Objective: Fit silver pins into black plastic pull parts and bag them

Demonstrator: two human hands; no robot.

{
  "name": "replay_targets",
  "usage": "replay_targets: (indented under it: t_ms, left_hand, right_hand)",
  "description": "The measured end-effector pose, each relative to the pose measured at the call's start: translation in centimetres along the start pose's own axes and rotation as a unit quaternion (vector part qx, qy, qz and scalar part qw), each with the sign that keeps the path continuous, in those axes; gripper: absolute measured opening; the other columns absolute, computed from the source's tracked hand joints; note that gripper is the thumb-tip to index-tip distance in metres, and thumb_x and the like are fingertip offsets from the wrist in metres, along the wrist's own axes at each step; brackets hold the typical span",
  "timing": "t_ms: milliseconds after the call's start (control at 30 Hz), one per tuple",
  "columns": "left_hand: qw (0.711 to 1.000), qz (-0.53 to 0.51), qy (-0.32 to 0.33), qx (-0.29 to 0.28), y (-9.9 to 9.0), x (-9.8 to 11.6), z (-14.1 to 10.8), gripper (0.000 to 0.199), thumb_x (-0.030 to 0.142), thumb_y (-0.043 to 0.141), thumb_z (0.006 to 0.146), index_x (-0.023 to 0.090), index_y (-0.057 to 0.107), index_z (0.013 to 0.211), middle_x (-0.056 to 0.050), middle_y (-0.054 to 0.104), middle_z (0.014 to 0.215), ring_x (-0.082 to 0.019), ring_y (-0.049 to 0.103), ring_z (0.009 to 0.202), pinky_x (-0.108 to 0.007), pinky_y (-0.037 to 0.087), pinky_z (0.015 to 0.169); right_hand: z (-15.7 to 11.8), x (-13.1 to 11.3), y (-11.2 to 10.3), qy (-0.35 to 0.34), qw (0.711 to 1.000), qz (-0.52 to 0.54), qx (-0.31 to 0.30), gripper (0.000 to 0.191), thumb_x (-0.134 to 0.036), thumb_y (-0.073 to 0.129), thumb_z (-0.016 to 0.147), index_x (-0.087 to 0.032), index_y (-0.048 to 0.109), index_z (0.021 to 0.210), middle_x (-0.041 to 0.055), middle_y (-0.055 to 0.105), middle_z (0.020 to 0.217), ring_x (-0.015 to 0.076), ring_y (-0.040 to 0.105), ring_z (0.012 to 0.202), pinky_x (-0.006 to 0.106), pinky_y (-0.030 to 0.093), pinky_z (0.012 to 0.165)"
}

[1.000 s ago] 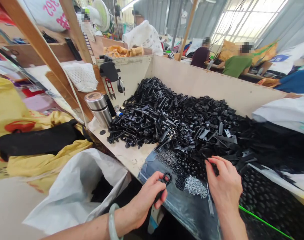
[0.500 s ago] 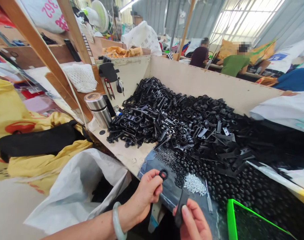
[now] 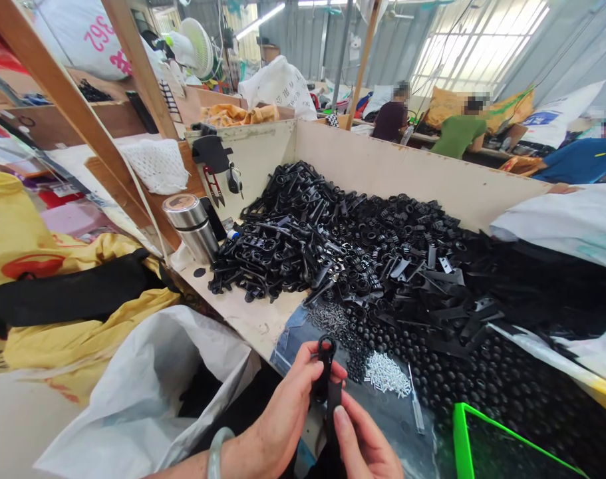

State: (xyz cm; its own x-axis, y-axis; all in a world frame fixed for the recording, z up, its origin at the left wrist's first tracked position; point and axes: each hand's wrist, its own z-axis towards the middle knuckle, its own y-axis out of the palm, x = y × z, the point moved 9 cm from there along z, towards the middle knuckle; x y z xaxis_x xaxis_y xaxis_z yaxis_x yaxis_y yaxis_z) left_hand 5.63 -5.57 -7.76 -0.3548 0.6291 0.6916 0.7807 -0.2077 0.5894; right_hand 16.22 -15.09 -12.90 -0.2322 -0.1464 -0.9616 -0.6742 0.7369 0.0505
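Observation:
My left hand [image 3: 287, 406] grips a black part with a round ring at its top [image 3: 326, 346]. Close beside it, my right hand [image 3: 360, 432] pinches a flat black strip-like piece [image 3: 334, 402] between thumb and fingers. The two pieces are side by side, and whether they touch is hard to tell. Beyond my hands lie a heap of silver screws [image 3: 386, 372], small dark grey bits [image 3: 328, 318] and many black balls [image 3: 482, 372]. A large pile of black ringed parts [image 3: 273, 246] rises behind them.
A metal flask [image 3: 190, 226] stands at the left table edge, near hanging red scissors [image 3: 213, 186]. A thin tool [image 3: 416, 402] lies right of the screws. A green-framed tray [image 3: 462, 439] is at lower right, a white sack [image 3: 148, 379] at lower left. People sit farther back.
My hands have come together, bringing the two black pieces side by side. The left-hand part now stands upright, showing more of its length. The view has shifted slightly.

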Motion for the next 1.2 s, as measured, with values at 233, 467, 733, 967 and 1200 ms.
replay_targets:
  t_ms: [233, 467, 733, 967, 1200]
  left_hand:
    - [0.999, -0.048, -0.019, 0.012, 0.0, -0.3, 0.2, 0.026, 0.030, 0.056, 0.092, 0.021, 0.056, 0.117, -0.006, 0.069, 0.105, -0.021, 0.060, 0.103, -0.037, 0.040, 0.100]
    - [0.997, -0.018, -0.067, 0.018, -0.9, -0.7, 0.3, 0.029, 0.022, 0.065, 0.082, 0.016, 0.061, 0.110, -0.008, 0.072, 0.105, -0.018, 0.063, 0.086, -0.033, 0.045, 0.089]
    - [0.996, -0.030, -0.087, -0.013, -0.3, -0.9, -0.2, 0.031, 0.025, 0.072, 0.079, 0.015, 0.062, 0.106, -0.012, 0.072, 0.108, -0.018, 0.066, 0.082, -0.031, 0.047, 0.079]
    - [0.994, -0.020, -0.104, -0.014, 0.3, -0.5, -0.4, 0.027, 0.026, 0.073, 0.076, 0.015, 0.061, 0.098, -0.011, 0.071, 0.105, -0.016, 0.065, 0.078, -0.030, 0.047, 0.076]
    - [0.995, 0.007, -0.101, 0.000, -0.4, -1.1, -0.6, 0.060, 0.023, 0.066, 0.081, 0.014, 0.044, 0.135, -0.011, 0.070, 0.108, -0.017, 0.064, 0.081, -0.033, 0.046, 0.082]
  right_hand:
    - [0.1, -0.7, 0.7, -0.051, 0.997, -0.055, -0.003, 0.057, -0.065, 0.075, 0.076, -0.017, 0.080, 0.107, 0.0109, 0.077, 0.112, 0.0270, 0.073, 0.102, 0.032, 0.058, 0.092]
    - [3.9, -3.1, -3.8, -0.072, 0.951, -0.300, -0.015, 0.070, -0.072, 0.063, 0.082, -0.022, 0.071, 0.130, 0.0026, 0.074, 0.084, 0.0171, 0.067, 0.067, 0.025, 0.055, 0.066]
    - [4.3, -3.1, -2.1, -0.091, 0.928, -0.340, -0.125, 0.054, -0.065, 0.065, 0.083, -0.026, 0.077, 0.119, 0.0046, 0.076, 0.079, 0.0199, 0.063, 0.061, 0.032, 0.056, 0.074]
    - [4.3, -3.0, -1.6, -0.108, 0.927, -0.331, -0.142, 0.044, -0.060, 0.065, 0.086, -0.029, 0.078, 0.115, 0.0055, 0.078, 0.097, 0.0231, 0.070, 0.076, 0.033, 0.057, 0.080]
    - [3.8, -4.4, -1.3, -0.160, 0.916, -0.344, -0.126, 0.044, -0.063, 0.063, 0.088, -0.029, 0.078, 0.112, 0.0068, 0.071, 0.103, 0.0195, 0.068, 0.075, 0.029, 0.055, 0.071]
